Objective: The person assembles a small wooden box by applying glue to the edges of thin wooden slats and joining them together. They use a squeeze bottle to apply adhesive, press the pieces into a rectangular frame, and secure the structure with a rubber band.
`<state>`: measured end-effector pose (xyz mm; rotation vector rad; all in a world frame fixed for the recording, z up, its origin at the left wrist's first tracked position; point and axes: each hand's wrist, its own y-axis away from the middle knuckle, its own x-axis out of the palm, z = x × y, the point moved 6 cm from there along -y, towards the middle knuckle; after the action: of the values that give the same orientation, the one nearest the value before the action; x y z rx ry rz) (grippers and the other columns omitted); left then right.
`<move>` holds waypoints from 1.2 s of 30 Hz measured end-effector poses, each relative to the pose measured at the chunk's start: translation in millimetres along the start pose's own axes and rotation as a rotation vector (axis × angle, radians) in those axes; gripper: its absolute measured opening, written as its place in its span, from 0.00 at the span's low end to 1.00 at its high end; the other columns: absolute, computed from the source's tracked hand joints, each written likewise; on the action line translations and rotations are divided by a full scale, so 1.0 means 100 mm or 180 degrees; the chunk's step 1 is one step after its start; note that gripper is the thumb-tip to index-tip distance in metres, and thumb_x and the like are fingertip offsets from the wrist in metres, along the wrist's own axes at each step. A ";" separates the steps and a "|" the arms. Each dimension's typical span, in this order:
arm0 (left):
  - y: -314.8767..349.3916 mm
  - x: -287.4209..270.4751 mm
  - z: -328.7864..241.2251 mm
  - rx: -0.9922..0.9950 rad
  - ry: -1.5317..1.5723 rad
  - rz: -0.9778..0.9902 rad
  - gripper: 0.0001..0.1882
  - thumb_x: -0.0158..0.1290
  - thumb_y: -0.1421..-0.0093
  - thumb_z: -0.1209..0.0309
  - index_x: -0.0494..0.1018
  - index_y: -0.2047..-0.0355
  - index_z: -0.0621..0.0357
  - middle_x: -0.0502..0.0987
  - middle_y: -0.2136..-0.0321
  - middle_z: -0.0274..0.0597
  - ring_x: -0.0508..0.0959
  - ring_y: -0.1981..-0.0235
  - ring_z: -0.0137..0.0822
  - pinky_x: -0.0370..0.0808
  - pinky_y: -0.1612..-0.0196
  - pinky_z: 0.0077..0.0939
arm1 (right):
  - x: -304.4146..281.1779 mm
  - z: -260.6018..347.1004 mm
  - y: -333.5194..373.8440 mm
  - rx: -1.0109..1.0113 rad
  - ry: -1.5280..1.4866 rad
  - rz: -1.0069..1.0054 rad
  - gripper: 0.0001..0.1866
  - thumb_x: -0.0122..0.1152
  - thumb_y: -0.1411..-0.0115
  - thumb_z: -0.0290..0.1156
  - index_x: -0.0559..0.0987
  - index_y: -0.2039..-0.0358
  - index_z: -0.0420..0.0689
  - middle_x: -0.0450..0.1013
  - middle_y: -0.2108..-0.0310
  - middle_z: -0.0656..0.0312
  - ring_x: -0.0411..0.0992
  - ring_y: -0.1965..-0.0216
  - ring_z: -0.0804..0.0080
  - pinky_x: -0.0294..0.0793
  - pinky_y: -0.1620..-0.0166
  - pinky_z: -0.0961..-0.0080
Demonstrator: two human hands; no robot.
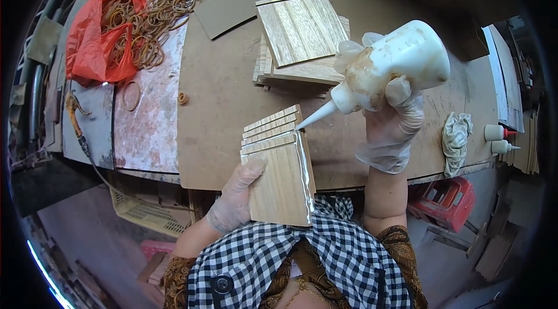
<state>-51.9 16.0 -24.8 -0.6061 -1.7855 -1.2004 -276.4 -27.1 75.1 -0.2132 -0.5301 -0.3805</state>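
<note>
My left hand (235,195), in a clear glove, is closed on a stack of thin wooden boards (276,184) held at the table's near edge. The boards are fanned, so several stepped edges show at the far end. A line of white glue (304,178) runs down the right side of the top board. My right hand (397,111), also gloved, grips a white glue bottle (415,53) tipped downward. Its pointed nozzle (317,116) reaches the far right corner of the boards, at or just above the wood. Brown smears mark the bottle.
Beyond the boards stands a pile of wooden panels (302,27). A red plastic bag (87,47) spills rubber bands (157,18) at the far left. To the right lie a crumpled cloth (457,140) and two small bottles (497,132). Below the table are a red stool (444,204) and a yellow crate (148,213).
</note>
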 end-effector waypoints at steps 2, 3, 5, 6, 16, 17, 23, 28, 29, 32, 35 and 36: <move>0.01 -0.01 0.00 -0.0024 0.0061 0.0010 0.34 0.59 0.43 0.62 0.60 0.41 0.61 0.72 0.49 0.47 0.76 0.51 0.42 0.76 0.48 0.42 | 0.00 0.00 -0.01 -0.0030 0.0036 0.0025 0.41 0.72 0.53 0.38 0.63 0.41 0.39 0.68 0.46 0.52 0.68 0.45 0.55 0.71 0.42 0.56; 0.01 -0.03 0.00 0.0014 -0.0024 -0.0059 0.34 0.59 0.43 0.63 0.59 0.41 0.61 0.72 0.49 0.47 0.76 0.51 0.41 0.76 0.48 0.42 | -0.01 0.00 -0.02 -0.0073 0.0029 0.0024 0.42 0.72 0.53 0.39 0.63 0.41 0.39 0.67 0.46 0.51 0.68 0.44 0.54 0.70 0.42 0.56; 0.02 -0.07 0.01 0.0088 -0.0195 -0.0198 0.33 0.59 0.43 0.63 0.59 0.41 0.61 0.72 0.49 0.47 0.76 0.51 0.41 0.76 0.48 0.42 | -0.02 -0.02 -0.04 -0.0161 0.0015 0.0019 0.42 0.72 0.53 0.40 0.62 0.41 0.39 0.67 0.45 0.51 0.67 0.44 0.53 0.70 0.41 0.55; 0.02 -0.07 0.01 0.0079 -0.0165 -0.0175 0.33 0.59 0.43 0.63 0.59 0.41 0.61 0.72 0.49 0.46 0.76 0.51 0.41 0.76 0.48 0.42 | -0.03 -0.02 -0.04 -0.0169 0.0032 0.0003 0.43 0.72 0.53 0.41 0.62 0.41 0.39 0.67 0.45 0.51 0.67 0.44 0.54 0.69 0.41 0.55; 0.00 -0.06 0.01 0.0095 -0.0111 -0.0107 0.34 0.59 0.43 0.61 0.59 0.41 0.59 0.73 0.51 0.47 0.77 0.53 0.42 0.78 0.50 0.42 | -0.11 -0.04 -0.02 -0.0138 -0.0133 -0.0060 0.44 0.73 0.53 0.43 0.61 0.40 0.40 0.67 0.46 0.53 0.67 0.45 0.56 0.70 0.43 0.56; 0.00 -0.05 0.01 0.0109 -0.0163 -0.0120 0.34 0.59 0.43 0.59 0.60 0.41 0.58 0.74 0.52 0.47 0.78 0.53 0.42 0.78 0.51 0.42 | -0.11 -0.04 -0.01 -0.0125 -0.0124 -0.0086 0.44 0.73 0.54 0.43 0.61 0.40 0.40 0.67 0.46 0.53 0.67 0.45 0.56 0.70 0.43 0.57; -0.01 -0.07 0.01 -0.0020 0.0079 -0.0001 0.35 0.59 0.44 0.64 0.58 0.40 0.61 0.72 0.49 0.47 0.76 0.51 0.42 0.77 0.49 0.43 | -0.11 -0.07 -0.02 -0.0100 -0.0192 -0.0070 0.45 0.74 0.54 0.42 0.61 0.40 0.41 0.67 0.46 0.53 0.68 0.45 0.57 0.70 0.42 0.57; 0.00 -0.06 0.01 -0.0013 0.0080 0.0009 0.35 0.59 0.44 0.63 0.58 0.40 0.61 0.72 0.49 0.47 0.76 0.51 0.41 0.77 0.49 0.43 | -0.10 -0.09 -0.02 -0.0151 -0.0210 -0.0107 0.44 0.73 0.54 0.40 0.61 0.40 0.41 0.67 0.46 0.54 0.67 0.45 0.57 0.68 0.41 0.57; 0.00 -0.05 0.01 -0.0013 0.0081 0.0023 0.35 0.59 0.44 0.63 0.58 0.40 0.61 0.72 0.49 0.47 0.76 0.51 0.41 0.77 0.49 0.43 | -0.11 -0.10 -0.02 -0.0148 -0.0205 -0.0125 0.44 0.73 0.54 0.40 0.61 0.40 0.41 0.67 0.45 0.54 0.67 0.44 0.57 0.68 0.41 0.56; 0.00 -0.06 0.01 0.0028 -0.0003 -0.0004 0.36 0.60 0.44 0.63 0.58 0.40 0.61 0.72 0.49 0.47 0.76 0.51 0.41 0.77 0.49 0.42 | -0.05 -0.08 -0.05 -0.0258 -0.0208 -0.0078 0.43 0.73 0.53 0.40 0.61 0.40 0.42 0.67 0.45 0.54 0.66 0.44 0.57 0.67 0.41 0.56; 0.00 -0.07 0.01 0.0061 0.0002 -0.0021 0.36 0.60 0.44 0.63 0.57 0.40 0.61 0.72 0.49 0.47 0.76 0.51 0.41 0.77 0.49 0.42 | -0.10 -0.09 -0.03 -0.0269 -0.0191 -0.0180 0.43 0.73 0.53 0.40 0.61 0.40 0.42 0.67 0.45 0.54 0.66 0.44 0.58 0.67 0.40 0.56; 0.00 -0.07 0.01 0.0057 -0.0006 -0.0032 0.36 0.60 0.44 0.63 0.57 0.40 0.61 0.71 0.49 0.47 0.76 0.51 0.41 0.77 0.49 0.42 | -0.11 -0.10 -0.03 -0.0266 -0.0207 -0.0182 0.43 0.73 0.53 0.40 0.61 0.40 0.42 0.66 0.45 0.54 0.66 0.44 0.58 0.67 0.40 0.56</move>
<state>-48.7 17.1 -30.8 -0.5888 -1.8010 -1.1897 -282.3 -29.0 61.3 -0.2920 -0.5857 -0.4530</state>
